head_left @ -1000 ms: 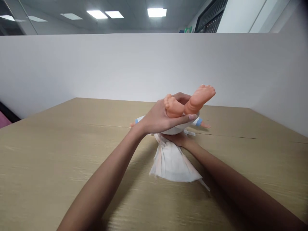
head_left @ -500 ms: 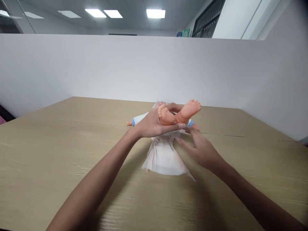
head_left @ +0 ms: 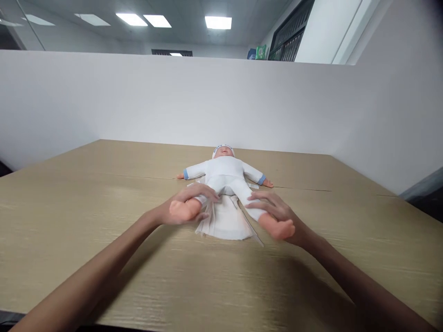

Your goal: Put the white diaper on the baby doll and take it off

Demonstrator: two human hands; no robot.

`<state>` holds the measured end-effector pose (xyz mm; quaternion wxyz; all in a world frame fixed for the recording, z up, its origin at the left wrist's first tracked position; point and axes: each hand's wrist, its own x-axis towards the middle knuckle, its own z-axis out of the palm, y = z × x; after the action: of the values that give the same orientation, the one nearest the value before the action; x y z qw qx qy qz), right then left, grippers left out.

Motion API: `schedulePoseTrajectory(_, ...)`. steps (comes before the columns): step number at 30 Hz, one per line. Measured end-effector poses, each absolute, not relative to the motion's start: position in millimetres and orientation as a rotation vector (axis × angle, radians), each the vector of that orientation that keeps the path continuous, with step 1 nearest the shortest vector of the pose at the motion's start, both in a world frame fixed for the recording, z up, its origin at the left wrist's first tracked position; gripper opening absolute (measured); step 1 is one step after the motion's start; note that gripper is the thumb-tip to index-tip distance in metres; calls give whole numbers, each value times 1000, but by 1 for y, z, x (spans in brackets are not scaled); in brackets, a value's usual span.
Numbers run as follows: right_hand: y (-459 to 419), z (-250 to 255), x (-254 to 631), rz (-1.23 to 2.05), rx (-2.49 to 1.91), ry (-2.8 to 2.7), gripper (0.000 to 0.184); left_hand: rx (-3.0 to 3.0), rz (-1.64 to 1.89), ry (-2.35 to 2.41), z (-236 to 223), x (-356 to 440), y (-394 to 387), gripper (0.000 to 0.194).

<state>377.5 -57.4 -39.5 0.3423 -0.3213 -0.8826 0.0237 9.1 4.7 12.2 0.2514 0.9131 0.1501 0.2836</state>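
A baby doll [head_left: 224, 168] in a white suit with blue cuffs and a white headband lies on its back, arms spread, head away from me. An unfolded white diaper [head_left: 226, 223] lies under its hips, its near end fanning out between the legs. White tabs [head_left: 254, 186] stick out beside the waist. My left hand [head_left: 195, 190] curls round the doll's leg on the left, with the bare foot [head_left: 185, 210] in front of the palm. From the outer side, my right hand [head_left: 282, 210] grips the other leg, fingers across the white trouser.
The wood-grain table [head_left: 138, 267] extends round the doll, with a thin seam across it. A white partition [head_left: 207, 101] stands behind the table. At the right edge is a dark object [head_left: 427, 193] I cannot make out.
The doll's legs, held up together by my left hand, have come down and spread apart. My right hand has moved from beneath the hips to the right leg. The doll's head and torso now show.
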Motion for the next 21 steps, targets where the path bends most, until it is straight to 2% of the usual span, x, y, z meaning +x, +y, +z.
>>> schedulePoseTrajectory(2, -57, -53, 386, -77, -810, -2368, 46, 2508, 743, 378, -8, -7, 7, 41)
schedulePoseTrajectory(5, -54, -68, 391, -197, -787, -2440, 43, 2560, 679, 378, -25, -20, 9, 52)
schedulePoseTrajectory(13, -53, -72, 394, -163, -851, -2482, 42, 2747, 424, 450, -14, -18, 0, 87)
schedulePoseTrajectory(18, -57, -69, 393, -42, -930, -2482, 46, 2778, 344, 526, -11, -16, -6, 77)
schedulePoseTrajectory(21, -57, -68, 394, 30, -954, -2473, 46, 2718, 354, 540, -11, -17, -6, 80)
